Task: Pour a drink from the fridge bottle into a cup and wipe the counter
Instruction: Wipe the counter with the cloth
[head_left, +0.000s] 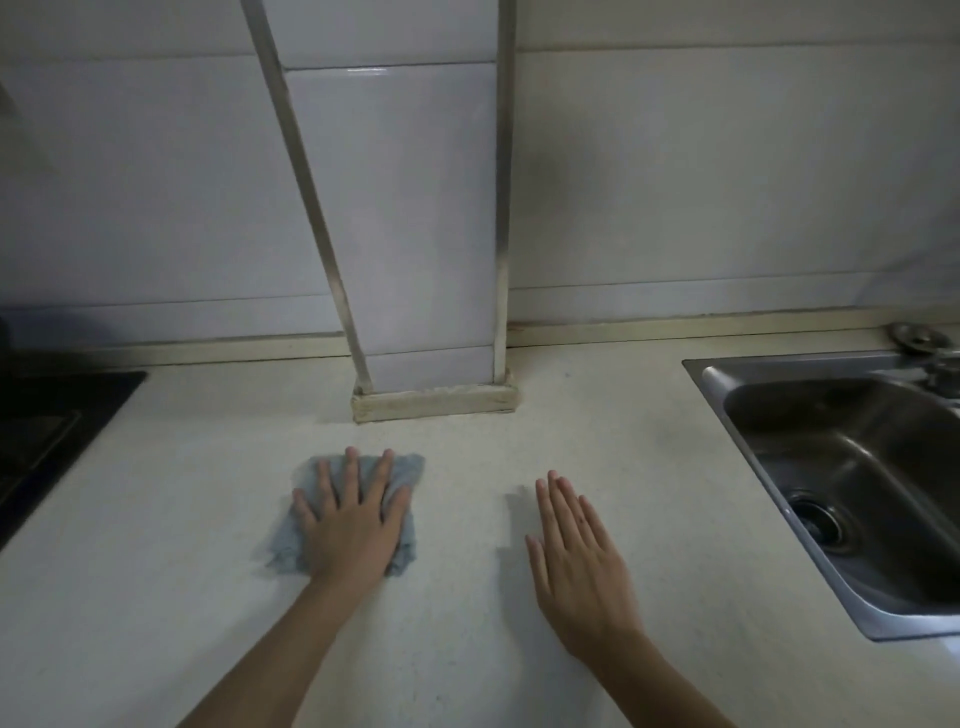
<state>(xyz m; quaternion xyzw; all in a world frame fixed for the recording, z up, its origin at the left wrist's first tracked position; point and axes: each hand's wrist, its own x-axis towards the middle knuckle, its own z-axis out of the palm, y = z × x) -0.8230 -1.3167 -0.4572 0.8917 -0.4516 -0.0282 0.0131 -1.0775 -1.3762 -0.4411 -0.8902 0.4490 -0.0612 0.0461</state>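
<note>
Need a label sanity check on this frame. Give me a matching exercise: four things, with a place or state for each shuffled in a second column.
Column 1:
1. left hand
2. right hand
3. sink
4. cooktop

Column 2:
a. black, far left
b. pressed flat on the blue-grey cloth
c. steel, at the right edge
d. fingers straight, holding nothing

Pairs: 1-b, 2-d, 3-c, 4-a

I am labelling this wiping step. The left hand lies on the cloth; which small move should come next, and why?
Probably slide the left hand with the blue cloth sideways across the bare counter: its spread fingers press the cloth flat, and the right hand holds nothing.
</note>
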